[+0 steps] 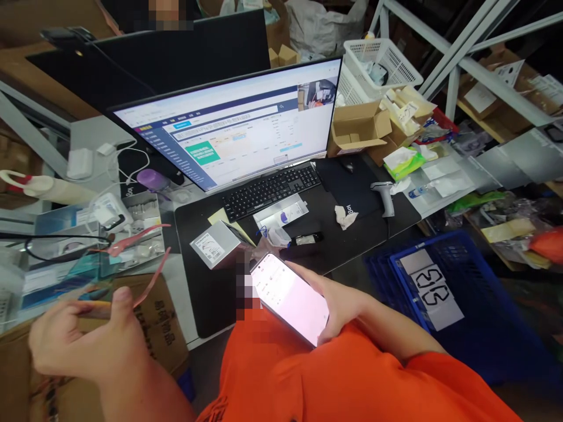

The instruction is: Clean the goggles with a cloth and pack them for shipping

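My left hand (88, 337) is at the lower left, its thumb and fingers closed on a pair of glasses. The glasses (99, 266) have pinkish-orange temple arms pointing right and see-through teal lenses, partly blurred against the clutter behind. Close to my body, my right hand (338, 305) grips a smartphone (294, 296) along its right side. Its lit screen faces up, with a pale pink page whose text is too small to read. Just beyond the phone lie a silver box (220, 243) with a label and a small clear plastic wrapper (278, 236).
A monitor (246, 140) stands behind a black keyboard (272, 190). On the desk mat are a flat printed box (281, 214), crumpled tissue (345, 217) and a barcode scanner (385, 196). Blue crates (479, 258) sit at right; a cardboard box (162, 319) is below my left hand.
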The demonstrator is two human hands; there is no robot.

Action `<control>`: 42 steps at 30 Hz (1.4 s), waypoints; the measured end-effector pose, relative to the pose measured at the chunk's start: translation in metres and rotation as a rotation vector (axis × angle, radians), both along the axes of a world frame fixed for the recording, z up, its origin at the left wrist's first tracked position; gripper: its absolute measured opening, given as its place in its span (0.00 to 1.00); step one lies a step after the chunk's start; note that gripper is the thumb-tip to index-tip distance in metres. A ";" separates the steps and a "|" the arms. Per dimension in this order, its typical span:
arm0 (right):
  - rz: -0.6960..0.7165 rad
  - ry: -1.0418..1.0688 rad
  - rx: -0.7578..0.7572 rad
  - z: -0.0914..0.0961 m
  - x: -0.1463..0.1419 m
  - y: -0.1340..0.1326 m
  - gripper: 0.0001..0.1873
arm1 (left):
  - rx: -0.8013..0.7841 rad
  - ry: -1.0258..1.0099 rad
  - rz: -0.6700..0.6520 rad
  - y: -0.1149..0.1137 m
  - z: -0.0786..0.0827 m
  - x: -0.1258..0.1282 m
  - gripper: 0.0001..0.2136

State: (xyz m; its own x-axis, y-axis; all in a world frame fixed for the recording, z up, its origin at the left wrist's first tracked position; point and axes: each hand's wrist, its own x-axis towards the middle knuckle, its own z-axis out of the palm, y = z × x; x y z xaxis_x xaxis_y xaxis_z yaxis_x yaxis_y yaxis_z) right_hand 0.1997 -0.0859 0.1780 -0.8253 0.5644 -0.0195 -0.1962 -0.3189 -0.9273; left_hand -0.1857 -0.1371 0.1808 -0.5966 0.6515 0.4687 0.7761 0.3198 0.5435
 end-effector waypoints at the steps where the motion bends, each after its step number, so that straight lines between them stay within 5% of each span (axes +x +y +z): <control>1: -0.007 0.013 0.004 0.001 -0.001 0.000 0.72 | 0.051 0.070 0.058 0.000 0.000 0.000 0.21; 14: -0.362 0.080 -0.013 0.003 -0.011 0.006 0.63 | 0.123 0.082 0.126 0.004 -0.005 0.002 0.19; 23: -0.571 0.155 -0.067 -0.005 -0.020 0.004 0.48 | 0.154 0.081 0.100 0.005 -0.004 0.007 0.18; 33: -0.599 0.244 -0.163 -0.008 -0.034 0.002 0.48 | 0.146 0.125 0.054 -0.003 -0.004 0.004 0.16; 42: -0.314 0.361 -0.385 0.001 -0.043 -0.011 0.48 | 0.140 0.106 0.080 -0.011 -0.009 0.003 0.15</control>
